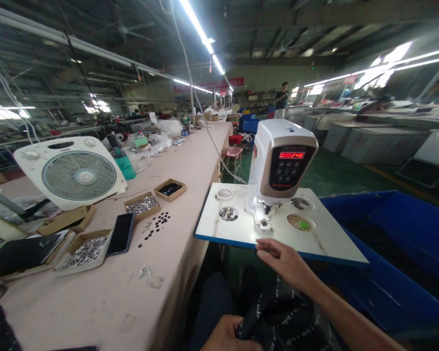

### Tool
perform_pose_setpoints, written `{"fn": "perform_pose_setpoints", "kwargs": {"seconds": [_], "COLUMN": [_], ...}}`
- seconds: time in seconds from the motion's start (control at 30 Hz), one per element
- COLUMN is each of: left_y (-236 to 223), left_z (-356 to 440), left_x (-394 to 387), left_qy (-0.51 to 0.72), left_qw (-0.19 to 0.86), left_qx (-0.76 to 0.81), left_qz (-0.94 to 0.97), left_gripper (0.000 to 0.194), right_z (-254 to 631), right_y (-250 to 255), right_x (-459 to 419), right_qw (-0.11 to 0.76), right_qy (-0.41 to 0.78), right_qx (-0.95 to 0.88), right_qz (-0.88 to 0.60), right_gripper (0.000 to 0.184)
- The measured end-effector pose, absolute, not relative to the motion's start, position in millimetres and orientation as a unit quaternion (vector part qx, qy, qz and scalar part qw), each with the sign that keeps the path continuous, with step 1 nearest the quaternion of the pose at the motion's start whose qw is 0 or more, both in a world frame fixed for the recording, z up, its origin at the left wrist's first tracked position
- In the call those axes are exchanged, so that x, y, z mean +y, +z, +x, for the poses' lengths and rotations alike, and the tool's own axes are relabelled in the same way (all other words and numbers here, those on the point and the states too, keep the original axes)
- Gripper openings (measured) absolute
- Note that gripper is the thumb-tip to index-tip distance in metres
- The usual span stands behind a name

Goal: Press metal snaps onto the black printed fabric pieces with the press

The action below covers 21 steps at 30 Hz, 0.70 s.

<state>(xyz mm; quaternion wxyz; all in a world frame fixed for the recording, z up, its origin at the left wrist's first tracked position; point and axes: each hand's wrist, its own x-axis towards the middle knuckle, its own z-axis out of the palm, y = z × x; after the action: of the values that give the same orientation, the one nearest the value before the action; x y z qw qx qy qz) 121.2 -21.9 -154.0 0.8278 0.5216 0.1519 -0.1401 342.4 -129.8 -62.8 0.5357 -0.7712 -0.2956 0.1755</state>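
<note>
My right hand (285, 261) hovers at the near edge of the white machine table (336, 243), fingers loosely curled with nothing visible in them. It is just below the press head of the white snap-button machine (280, 163), whose red display reads 000248. My left hand (229, 336) is at the bottom of the view on my lap, closed on a dark patterned fabric (278, 317). Small round wells in the machine table hold metal parts (299, 223).
A long pink worktable (131, 292) runs along the left with cardboard trays of metal snaps (86, 251), a phone (120, 234), loose dark buttons (155, 224) and a white box fan (71, 170). A blue bin (395, 253) stands at right. A person (281, 100) stands far back.
</note>
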Motion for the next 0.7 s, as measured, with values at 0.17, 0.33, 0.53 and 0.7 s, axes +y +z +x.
{"fn": "perform_pose_setpoints", "kwargs": {"seconds": [0.17,0.33,0.53,0.7], "left_y": [-133,-102,-75,-67], "left_z": [129,145,169,191], "left_x": [-12,6,23,26], "left_qy": [-0.090,-0.139,-0.174,-0.214], "left_qw": [0.794,0.733,0.676,0.673], "left_qx": [0.179,0.161,0.125,0.114], "left_qz": [0.574,0.647,0.705,0.699], "left_gripper": [0.049,0.046,0.042,0.040], "right_z": [281,280,295,309], "right_y": [-69,-70,-62,-65], "right_x": [-170,-175,-172,-175], "right_qw": [0.329,0.311,0.348,0.389], "right_qy": [0.228,0.293,0.319,0.356], "right_qx": [-0.492,-0.487,-0.463,-0.411], "right_qz": [-0.773,-0.761,-0.750,-0.743], "right_gripper": [0.053,0.023,0.019,0.027]}}
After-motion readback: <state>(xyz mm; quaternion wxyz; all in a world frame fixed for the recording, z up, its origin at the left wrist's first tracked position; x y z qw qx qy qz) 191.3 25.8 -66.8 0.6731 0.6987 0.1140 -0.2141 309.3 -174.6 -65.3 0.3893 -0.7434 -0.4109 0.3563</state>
